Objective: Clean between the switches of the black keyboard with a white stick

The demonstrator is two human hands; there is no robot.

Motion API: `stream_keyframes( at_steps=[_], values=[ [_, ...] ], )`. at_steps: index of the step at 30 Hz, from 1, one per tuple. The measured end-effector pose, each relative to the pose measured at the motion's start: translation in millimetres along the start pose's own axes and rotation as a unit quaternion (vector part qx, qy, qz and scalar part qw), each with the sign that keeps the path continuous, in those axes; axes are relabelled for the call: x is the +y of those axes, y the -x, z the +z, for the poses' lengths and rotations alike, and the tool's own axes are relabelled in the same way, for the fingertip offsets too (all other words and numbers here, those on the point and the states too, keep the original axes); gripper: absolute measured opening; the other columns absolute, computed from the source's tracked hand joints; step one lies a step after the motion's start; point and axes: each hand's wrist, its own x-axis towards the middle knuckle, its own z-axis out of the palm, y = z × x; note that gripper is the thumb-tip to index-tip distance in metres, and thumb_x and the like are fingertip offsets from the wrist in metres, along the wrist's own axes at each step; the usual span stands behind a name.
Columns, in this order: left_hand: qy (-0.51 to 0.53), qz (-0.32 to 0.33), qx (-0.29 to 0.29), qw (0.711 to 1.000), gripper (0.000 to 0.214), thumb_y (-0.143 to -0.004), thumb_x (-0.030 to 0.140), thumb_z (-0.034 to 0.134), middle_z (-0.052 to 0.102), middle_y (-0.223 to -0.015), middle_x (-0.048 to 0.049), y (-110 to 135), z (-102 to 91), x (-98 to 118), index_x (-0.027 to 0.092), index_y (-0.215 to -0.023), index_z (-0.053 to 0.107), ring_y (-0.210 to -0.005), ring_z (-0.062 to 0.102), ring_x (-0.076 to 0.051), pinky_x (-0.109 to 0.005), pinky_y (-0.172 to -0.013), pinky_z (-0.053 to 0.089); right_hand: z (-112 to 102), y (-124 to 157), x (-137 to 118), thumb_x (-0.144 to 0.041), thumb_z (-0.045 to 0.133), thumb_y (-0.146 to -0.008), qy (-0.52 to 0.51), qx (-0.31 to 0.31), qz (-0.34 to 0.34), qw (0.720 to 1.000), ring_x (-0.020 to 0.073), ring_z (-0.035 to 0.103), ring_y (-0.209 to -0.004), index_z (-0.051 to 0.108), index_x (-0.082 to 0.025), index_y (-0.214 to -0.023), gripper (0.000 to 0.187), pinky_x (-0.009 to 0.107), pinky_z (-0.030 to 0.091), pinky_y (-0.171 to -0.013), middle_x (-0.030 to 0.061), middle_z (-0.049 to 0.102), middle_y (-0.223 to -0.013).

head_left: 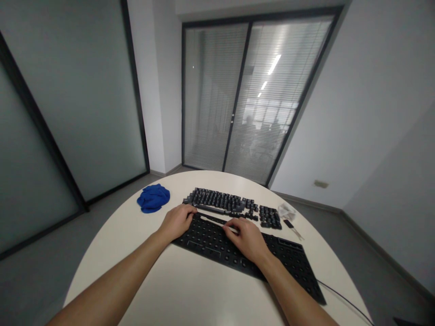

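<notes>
Two hands on stripped keyboard base (217,244): left hand (176,222) pressing its far-left corner, fingers curled; right hand (248,237) pinching long spacebar (212,218) at far edge. Keycaps (220,201) laid beyond. Seat evenly, press straight down.

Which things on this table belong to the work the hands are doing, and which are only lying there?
In the work:
- keyboard base, keycaps off, under both hands
- left hand at its far left corner
- right hand on its middle
- removed keycaps, laid out behind it

Lying about:
- blue cloth
- clear plastic bag
- small tool
</notes>
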Motion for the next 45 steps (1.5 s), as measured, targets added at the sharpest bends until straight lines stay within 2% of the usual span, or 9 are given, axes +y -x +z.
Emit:
stream_keyframes(
  at_steps=[16,26,34,45],
  values=[
    [-0.016,-0.037,0.012,0.999,0.028,-0.082,0.015,0.049,0.072,-0.106,-0.0052,-0.2,-3.6,-1.3,0.024,-0.099,0.07,-0.103,0.064,-0.026,-0.036,-0.091,0.049,1.7,1.7,2.6,-0.038,0.056,-0.094,-0.017,-0.011,-0.026,0.999,0.0205,0.065,-0.083,0.074,-0.026,-0.094,0.022,0.029,0.046,-0.076,0.004,0.069,-0.084],
    [0.07,0.057,0.005,0.996,0.024,-0.089,0.022,0.05,0.072,-0.105,-0.0047,-1.8,-4.9,0.1,0.023,-0.101,0.07,-0.102,0.062,-0.024,-0.037,-0.093,0.047,4.8,1.0,4.8,-0.039,0.055,-0.095,-0.034,-0.017,-0.049,0.998,0.0206,0.064,-0.083,0.074,-0.025,-0.096,0.023,0.03,0.046,-0.077,0.0047,0.069,-0.084],
    [0.072,0.058,0.002,0.996,0.022,-0.09,0.022,0.05,0.072,-0.104,-0.0043,-1.7,-5.4,-0.1,0.023,-0.1,0.07,-0.102,0.062,-0.024,-0.037,-0.092,0.047,3.2,2.6,0.8,-0.037,0.057,-0.094,-0.048,-0.045,-0.072,0.995,0.0193,0.063,-0.08,0.073,-0.025,-0.093,0.02,0.029,0.044,-0.073,0.0035,0.068,-0.084],
    [0.074,0.07,-0.002,0.995,0.021,-0.09,0.022,0.052,0.072,-0.104,-0.0041,-2.9,-3.9,-1.4,0.023,-0.1,0.07,-0.101,0.062,-0.024,-0.037,-0.092,0.046,5.6,2.6,2.2,-0.034,0.058,-0.093,-0.057,-0.049,-0.079,0.994,0.0187,0.062,-0.079,0.072,-0.024,-0.092,0.017,0.029,0.044,-0.073,0.0038,0.067,-0.083]
  ],
)
